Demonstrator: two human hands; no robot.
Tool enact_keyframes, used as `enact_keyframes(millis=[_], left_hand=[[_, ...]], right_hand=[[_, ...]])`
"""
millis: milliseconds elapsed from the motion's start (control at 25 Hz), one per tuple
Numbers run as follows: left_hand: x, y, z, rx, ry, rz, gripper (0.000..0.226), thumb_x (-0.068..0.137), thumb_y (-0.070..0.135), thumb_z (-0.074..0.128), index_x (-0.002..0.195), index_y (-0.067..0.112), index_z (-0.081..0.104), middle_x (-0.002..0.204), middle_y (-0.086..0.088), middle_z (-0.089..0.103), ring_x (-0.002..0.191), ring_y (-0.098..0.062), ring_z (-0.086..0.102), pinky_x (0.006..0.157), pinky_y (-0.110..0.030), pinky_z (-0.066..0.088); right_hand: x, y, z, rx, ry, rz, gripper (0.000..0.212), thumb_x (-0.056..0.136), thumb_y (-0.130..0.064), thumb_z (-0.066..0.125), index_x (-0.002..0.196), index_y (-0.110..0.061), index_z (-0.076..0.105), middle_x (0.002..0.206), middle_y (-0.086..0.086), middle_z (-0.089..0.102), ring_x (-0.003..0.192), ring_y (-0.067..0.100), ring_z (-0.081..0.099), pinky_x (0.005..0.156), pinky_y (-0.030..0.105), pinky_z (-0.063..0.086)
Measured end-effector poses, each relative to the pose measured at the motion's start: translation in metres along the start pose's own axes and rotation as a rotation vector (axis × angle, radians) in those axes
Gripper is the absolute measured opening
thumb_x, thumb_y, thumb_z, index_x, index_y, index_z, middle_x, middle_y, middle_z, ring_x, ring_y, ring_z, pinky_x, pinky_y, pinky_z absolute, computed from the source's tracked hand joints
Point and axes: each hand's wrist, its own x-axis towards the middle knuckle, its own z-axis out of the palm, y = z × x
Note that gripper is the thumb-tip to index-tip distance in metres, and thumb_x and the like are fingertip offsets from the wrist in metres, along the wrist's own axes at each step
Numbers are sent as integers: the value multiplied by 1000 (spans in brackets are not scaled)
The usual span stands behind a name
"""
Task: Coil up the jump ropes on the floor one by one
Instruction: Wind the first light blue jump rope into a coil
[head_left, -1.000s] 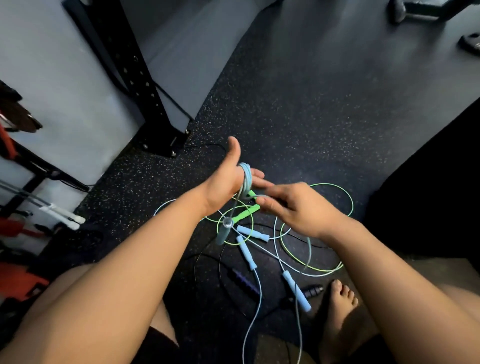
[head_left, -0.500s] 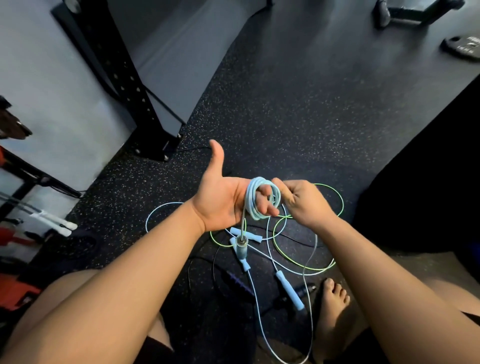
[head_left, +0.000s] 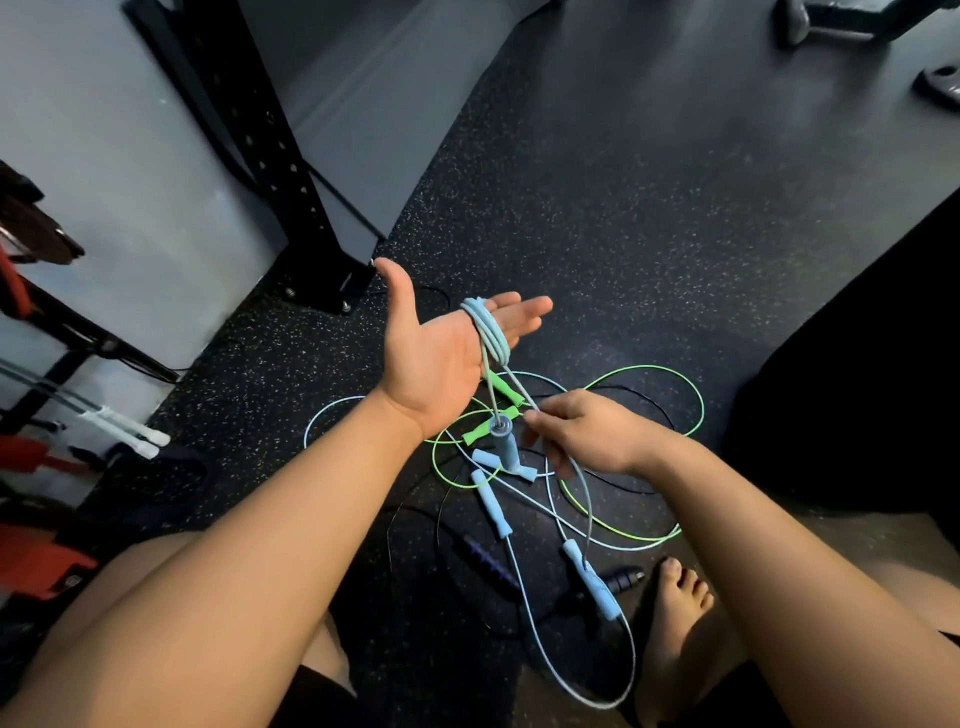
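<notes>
Around the flat left hand sit a few blue rope loops, right hand at 5 o'clock pinching slack, green rope untouched.

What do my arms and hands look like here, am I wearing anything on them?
The left hand and right hand are bare: no gloves, no rings visible on the fingers. The left forearm and right forearm are bare too, as far as the frame shows, with no sleeves, watch or wristbands.
</notes>
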Motion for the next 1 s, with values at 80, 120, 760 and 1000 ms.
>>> enact_keyframes(millis=[80,120,760,1000], left_hand=[[2,2,-8,114,13,21,132,68,89,-20,119,15,77,150,-14,55,145,-24,44,128,-47,9],[4,2,-13,156,23,23,132,68,88,-20,121,14,76,152,-13,52,145,-22,44,128,-47,8],[-8,-24,-11,628,-378,-463,130,66,82,-26,93,10,80,93,-17,74,97,-13,70,88,-22,44],[-11,-6,-5,256,-337,-412,116,52,96,-16,69,9,59,43,-3,49,63,-28,62,82,-36,50]], right_hand=[[-2,-4,0,-6,-122,9,33,105,-29,46,94,-9,69,60,0,65,51,14,63,67,29,50],[-4,-7,0,0,-165,4,31,105,-29,47,93,-12,70,60,2,65,53,16,63,70,35,51],[-8,-19,-31,-202,292,-359,45,91,-58,61,71,-18,60,53,-8,49,50,7,40,52,31,35],[-3,-6,-28,-106,420,-346,63,90,-73,42,73,-13,52,67,13,56,60,15,45,61,43,47]])
